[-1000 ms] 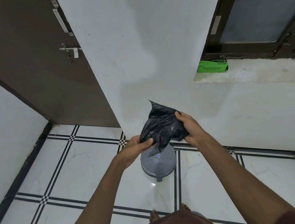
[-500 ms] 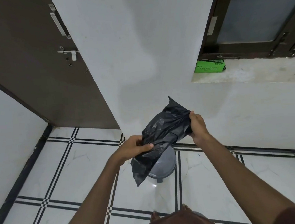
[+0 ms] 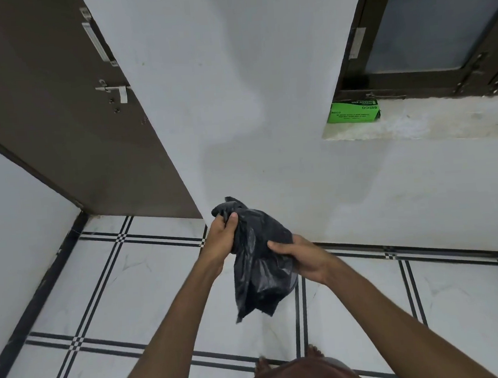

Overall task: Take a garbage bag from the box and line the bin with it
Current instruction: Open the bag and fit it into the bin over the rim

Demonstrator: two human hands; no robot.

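both hands are holding the bag (image 3: 259, 274) in mid-air over the floor (image 3: 130, 287), centre frame. left hand (image 3: 220, 240) is sitting at 11 o'clock of the bag, fist closed tight around its bunched top end, thumb pressing on the plastic. right hand (image 3: 302, 259) is sitting at 3 o'clock, fingers curled partway, pinching the bag's side edge between fingers and thumb. the bag is black, crumpled, hanging slack toward 6 o'clock below both grips, not spread open. bin is mostly hidden behind the bag; only a thin grey edge is showing at the bag's lower right. green box (image 3: 354, 114) is lying on the sill (image 3: 445, 125) at 1 o'clock, well apart from the hands.
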